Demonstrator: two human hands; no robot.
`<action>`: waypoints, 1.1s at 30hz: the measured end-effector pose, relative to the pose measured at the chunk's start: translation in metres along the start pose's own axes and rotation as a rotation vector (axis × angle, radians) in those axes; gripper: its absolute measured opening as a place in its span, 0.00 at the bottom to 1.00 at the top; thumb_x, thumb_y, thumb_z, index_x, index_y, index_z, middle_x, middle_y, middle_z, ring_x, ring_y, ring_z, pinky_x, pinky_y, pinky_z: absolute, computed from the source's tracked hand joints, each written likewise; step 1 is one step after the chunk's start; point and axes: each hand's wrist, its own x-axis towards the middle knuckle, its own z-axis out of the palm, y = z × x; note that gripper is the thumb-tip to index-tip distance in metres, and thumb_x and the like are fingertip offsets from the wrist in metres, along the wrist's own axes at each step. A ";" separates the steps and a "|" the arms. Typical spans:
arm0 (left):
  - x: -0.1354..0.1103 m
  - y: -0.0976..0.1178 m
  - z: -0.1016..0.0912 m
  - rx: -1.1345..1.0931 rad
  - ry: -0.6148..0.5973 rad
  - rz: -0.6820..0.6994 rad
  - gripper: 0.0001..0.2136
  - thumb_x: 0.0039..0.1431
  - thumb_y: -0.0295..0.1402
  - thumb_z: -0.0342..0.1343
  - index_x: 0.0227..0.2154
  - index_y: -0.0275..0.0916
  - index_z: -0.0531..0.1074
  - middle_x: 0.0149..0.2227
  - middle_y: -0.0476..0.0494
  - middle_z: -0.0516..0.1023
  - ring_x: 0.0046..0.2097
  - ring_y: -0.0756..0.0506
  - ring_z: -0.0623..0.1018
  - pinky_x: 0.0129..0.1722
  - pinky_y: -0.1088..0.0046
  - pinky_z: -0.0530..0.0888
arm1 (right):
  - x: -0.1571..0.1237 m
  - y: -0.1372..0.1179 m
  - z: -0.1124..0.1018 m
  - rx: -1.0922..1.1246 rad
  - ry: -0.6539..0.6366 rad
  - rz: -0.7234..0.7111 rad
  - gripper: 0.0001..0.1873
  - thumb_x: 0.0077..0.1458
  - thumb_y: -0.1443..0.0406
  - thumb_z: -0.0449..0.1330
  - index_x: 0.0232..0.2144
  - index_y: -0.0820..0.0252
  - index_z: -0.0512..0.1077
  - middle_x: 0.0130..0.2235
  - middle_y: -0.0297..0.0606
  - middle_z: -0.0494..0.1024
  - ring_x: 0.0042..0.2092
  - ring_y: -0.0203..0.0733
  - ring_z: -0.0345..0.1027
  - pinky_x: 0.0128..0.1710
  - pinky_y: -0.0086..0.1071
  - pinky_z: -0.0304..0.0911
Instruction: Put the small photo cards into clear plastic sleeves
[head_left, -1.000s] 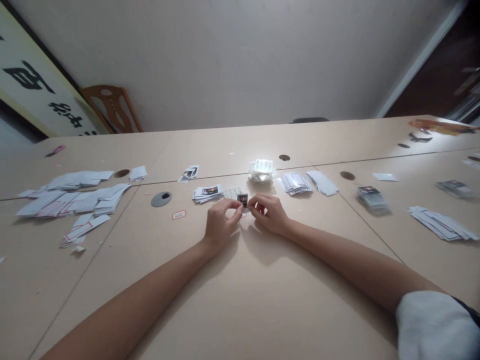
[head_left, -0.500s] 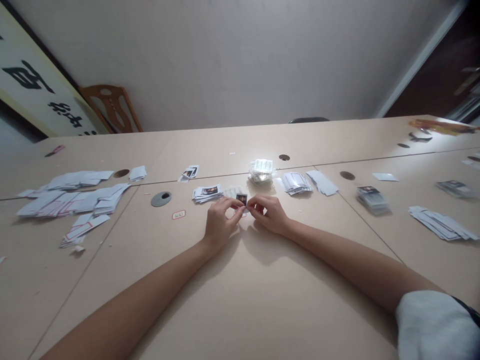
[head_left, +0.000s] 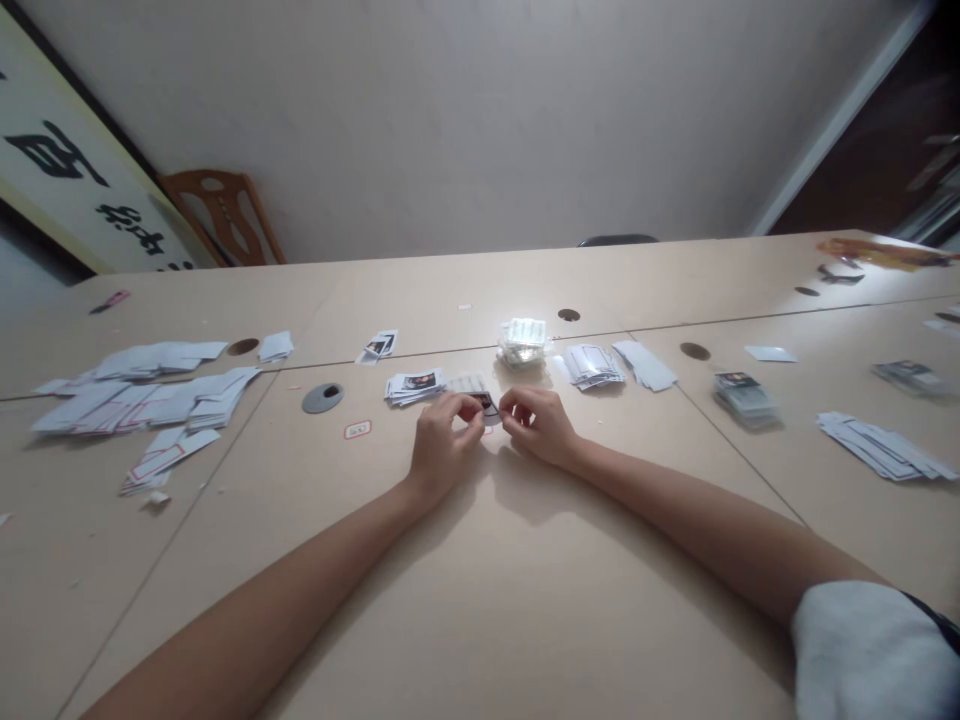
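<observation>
Both my hands meet at the middle of the beige table [head_left: 487, 600]. My left hand [head_left: 442, 440] and my right hand [head_left: 536, 420] each pinch a side of one small photo card [head_left: 487, 405], dark picture with a white border, held low over the table. Just behind the hands lie a small stack of photo cards [head_left: 415, 386] and a few pale cards [head_left: 469, 383]. A shiny pile of clear sleeves [head_left: 523, 340] sits a little farther back.
White cards [head_left: 142, 400] are spread wide at the left, near a grey round cap [head_left: 323, 397] and a small red-edged sticker [head_left: 358, 429]. More card stacks [head_left: 746, 395] lie right, some [head_left: 885, 448] fanned out. A wooden chair [head_left: 225, 215] stands at the wall.
The small photo card has tipped lower toward the table between my fingers, and my fingertips have closed in tighter around it. Arms stay where they were.
</observation>
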 end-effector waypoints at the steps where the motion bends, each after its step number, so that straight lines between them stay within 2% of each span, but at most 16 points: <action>1: 0.000 0.000 0.000 -0.004 0.005 -0.004 0.03 0.55 0.26 0.54 0.27 0.38 0.69 0.29 0.49 0.73 0.34 0.48 0.73 0.37 0.71 0.67 | 0.000 0.000 0.000 -0.009 0.006 0.014 0.05 0.47 0.73 0.56 0.26 0.59 0.67 0.24 0.31 0.72 0.23 0.31 0.63 0.25 0.25 0.59; 11: -0.001 -0.002 -0.001 -0.028 0.042 -0.049 0.03 0.58 0.30 0.55 0.30 0.39 0.71 0.28 0.51 0.72 0.32 0.49 0.73 0.36 0.73 0.67 | 0.003 0.001 -0.002 0.015 0.088 0.170 0.04 0.47 0.72 0.55 0.24 0.59 0.66 0.24 0.31 0.71 0.22 0.31 0.62 0.24 0.25 0.57; 17: 0.000 -0.002 0.000 -0.036 0.016 -0.042 0.09 0.53 0.37 0.62 0.33 0.39 0.71 0.31 0.50 0.73 0.34 0.49 0.72 0.37 0.72 0.67 | 0.001 0.001 -0.001 0.078 -0.019 0.044 0.03 0.51 0.70 0.55 0.28 0.59 0.68 0.24 0.30 0.70 0.23 0.31 0.62 0.24 0.25 0.59; 20: 0.000 -0.003 0.000 -0.026 0.005 -0.024 0.07 0.55 0.36 0.60 0.30 0.39 0.71 0.31 0.49 0.73 0.34 0.48 0.72 0.37 0.72 0.67 | 0.000 0.000 -0.001 0.074 -0.030 0.001 0.03 0.51 0.71 0.55 0.28 0.58 0.68 0.24 0.30 0.71 0.23 0.31 0.62 0.24 0.25 0.59; 25: 0.000 -0.005 0.000 0.007 -0.009 0.002 0.06 0.58 0.33 0.57 0.27 0.38 0.70 0.29 0.49 0.72 0.34 0.48 0.71 0.36 0.71 0.66 | 0.001 -0.002 -0.003 0.084 -0.037 0.047 0.03 0.52 0.69 0.56 0.27 0.59 0.68 0.25 0.31 0.72 0.22 0.30 0.63 0.23 0.25 0.58; 29: 0.000 -0.004 0.001 0.022 -0.033 0.033 0.07 0.59 0.34 0.57 0.26 0.38 0.70 0.29 0.48 0.72 0.34 0.48 0.72 0.35 0.71 0.66 | 0.002 -0.003 -0.004 0.138 -0.066 0.119 0.07 0.55 0.63 0.59 0.26 0.59 0.68 0.25 0.33 0.73 0.22 0.31 0.64 0.21 0.24 0.57; 33: -0.001 -0.003 0.001 0.024 -0.025 0.054 0.07 0.59 0.34 0.57 0.26 0.39 0.70 0.28 0.49 0.72 0.33 0.48 0.72 0.36 0.71 0.66 | 0.003 -0.003 -0.003 0.123 -0.060 0.117 0.09 0.56 0.62 0.59 0.26 0.59 0.69 0.25 0.34 0.74 0.23 0.31 0.64 0.22 0.25 0.59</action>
